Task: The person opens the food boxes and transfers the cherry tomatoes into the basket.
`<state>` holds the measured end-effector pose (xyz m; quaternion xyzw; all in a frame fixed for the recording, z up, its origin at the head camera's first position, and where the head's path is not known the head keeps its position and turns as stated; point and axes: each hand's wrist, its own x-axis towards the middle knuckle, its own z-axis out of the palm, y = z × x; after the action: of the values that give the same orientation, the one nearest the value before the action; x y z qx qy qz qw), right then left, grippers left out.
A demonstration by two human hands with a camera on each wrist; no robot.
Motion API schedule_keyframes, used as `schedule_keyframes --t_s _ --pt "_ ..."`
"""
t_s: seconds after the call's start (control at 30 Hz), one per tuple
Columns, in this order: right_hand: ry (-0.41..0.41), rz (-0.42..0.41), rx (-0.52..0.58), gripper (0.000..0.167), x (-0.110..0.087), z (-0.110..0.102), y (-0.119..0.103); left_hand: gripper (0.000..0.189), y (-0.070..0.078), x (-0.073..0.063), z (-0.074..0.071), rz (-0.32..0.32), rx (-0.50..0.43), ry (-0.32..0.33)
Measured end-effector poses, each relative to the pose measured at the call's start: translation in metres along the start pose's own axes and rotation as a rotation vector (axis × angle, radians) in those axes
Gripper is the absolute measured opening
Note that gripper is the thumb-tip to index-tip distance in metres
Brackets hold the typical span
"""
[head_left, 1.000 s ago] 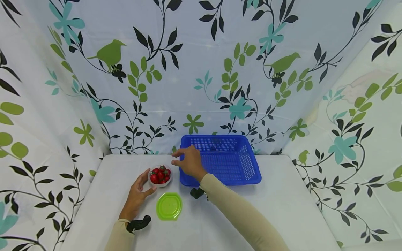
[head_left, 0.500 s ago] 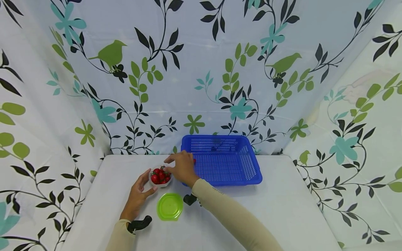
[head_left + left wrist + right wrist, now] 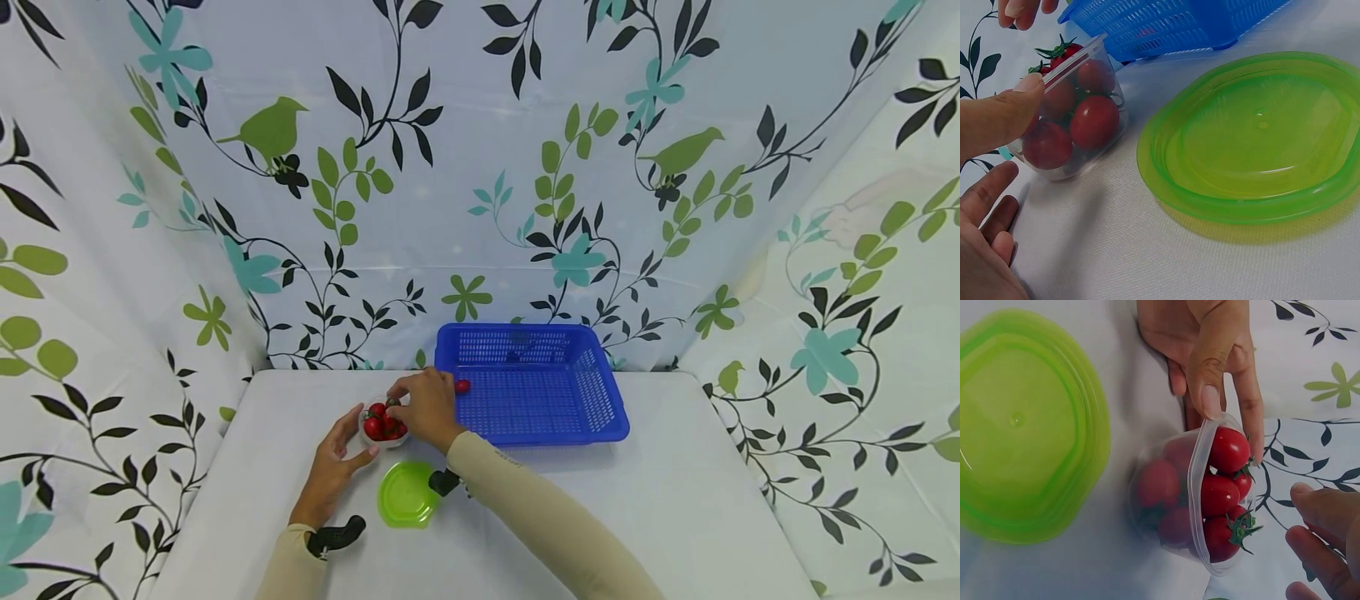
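Cherry tomatoes (image 3: 1220, 495) with green stems fill a small clear plastic tub (image 3: 1200, 481). My left hand (image 3: 330, 467) holds the tub's left side, with the thumb at the rim and a finger along the other side. Over the tub is my right hand (image 3: 429, 407), its thumb and fingers spread just above the tomatoes; in the right wrist view a gap shows between them and the fruit. One red tomato (image 3: 462, 386) lies in the blue basket (image 3: 536, 437), near its left wall.
A green lid (image 3: 407, 495) lies on the white table (image 3: 675, 500) in front of the tub, close under the right wrist. The basket stands right of the tub, by the patterned curtain (image 3: 375, 208) at the back.
My right hand has moved left and slightly down, from the basket's left edge to above the tub. The tomato in the basket has come into view. My left hand stays at the tub.
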<state>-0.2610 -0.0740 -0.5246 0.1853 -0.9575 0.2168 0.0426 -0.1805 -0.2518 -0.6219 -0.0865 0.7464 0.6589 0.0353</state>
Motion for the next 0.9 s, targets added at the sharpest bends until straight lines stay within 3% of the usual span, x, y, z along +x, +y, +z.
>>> schedule_keyframes --t_s 0.67,0.9 --pt "-0.003 -0.010 -0.137 0.012 0.005 0.012 -0.005 0.086 -0.002 0.000 0.001 0.037 -0.015 0.011" --pt "-0.028 -0.004 -0.154 0.014 0.005 0.015 -0.004 0.087 -0.004 0.001 0.000 0.019 -0.006 0.000"
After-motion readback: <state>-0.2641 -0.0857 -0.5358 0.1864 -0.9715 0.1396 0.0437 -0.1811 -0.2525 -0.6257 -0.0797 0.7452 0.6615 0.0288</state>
